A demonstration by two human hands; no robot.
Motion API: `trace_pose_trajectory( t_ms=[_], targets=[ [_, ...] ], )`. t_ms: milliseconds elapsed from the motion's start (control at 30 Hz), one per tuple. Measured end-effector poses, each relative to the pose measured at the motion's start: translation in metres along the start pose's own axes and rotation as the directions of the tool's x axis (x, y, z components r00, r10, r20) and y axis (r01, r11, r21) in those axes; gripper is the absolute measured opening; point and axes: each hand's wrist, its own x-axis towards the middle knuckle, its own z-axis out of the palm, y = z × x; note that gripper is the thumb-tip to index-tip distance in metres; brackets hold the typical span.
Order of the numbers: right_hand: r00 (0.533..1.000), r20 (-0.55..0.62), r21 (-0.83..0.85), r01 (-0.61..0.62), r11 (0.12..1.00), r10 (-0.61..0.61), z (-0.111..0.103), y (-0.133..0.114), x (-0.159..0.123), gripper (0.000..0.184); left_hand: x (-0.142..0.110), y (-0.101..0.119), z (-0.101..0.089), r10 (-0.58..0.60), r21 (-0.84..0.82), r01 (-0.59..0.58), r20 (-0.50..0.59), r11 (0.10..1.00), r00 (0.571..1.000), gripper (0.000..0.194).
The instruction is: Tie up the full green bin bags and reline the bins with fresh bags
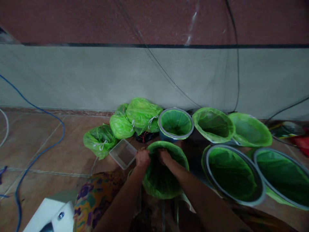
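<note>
Floor [43, 135] open left; lined pots [231, 174] crowd rt.

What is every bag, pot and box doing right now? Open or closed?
Front green bag: open, both hands on its rim.
Left hand: gripping rim.
Right hand: gripping rim.
Tied green bags: knotted shut.
Lined pots: open.
Clear plastic box: lidless.

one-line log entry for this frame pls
left hand: grips rim of green bag-lined pot | right hand: inside the rim, on liner | nearby: clear plastic tray, tied green bags, five more lined pots
</note>
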Motion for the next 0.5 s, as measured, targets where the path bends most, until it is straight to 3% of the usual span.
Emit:
trace_pose_trajectory(
  t_ms=[167,300,400,500],
  targets=[
    [0.996,0.067,-0.07,-0.047,0.996,0.052,-0.041,-0.006,-0.036,0.034,-0.008,0.014,-0.01,-0.027,0.005,0.027,-0.032,1.0,0.999,0.035],
    [0.972,0.0,-0.073,-0.235,0.969,0.235,-0.067,0.005,-0.052,0.035,-0.003,0.03,-0.019,-0.028,-0.035,0.023,-0.154,0.999,0.988,0.032],
    [0.937,-0.018,-0.041,-0.349,0.936,0.348,-0.058,0.017,-0.049,0.046,0.004,0.036,-0.018,-0.038,-0.02,0.036,-0.136,0.999,0.99,0.041],
    [0.945,0.061,-0.019,-0.32,0.947,0.32,-0.035,0.02,-0.045,0.058,0.009,0.037,-0.013,-0.042,0.027,0.043,-0.046,0.999,0.998,0.043]
  ],
)
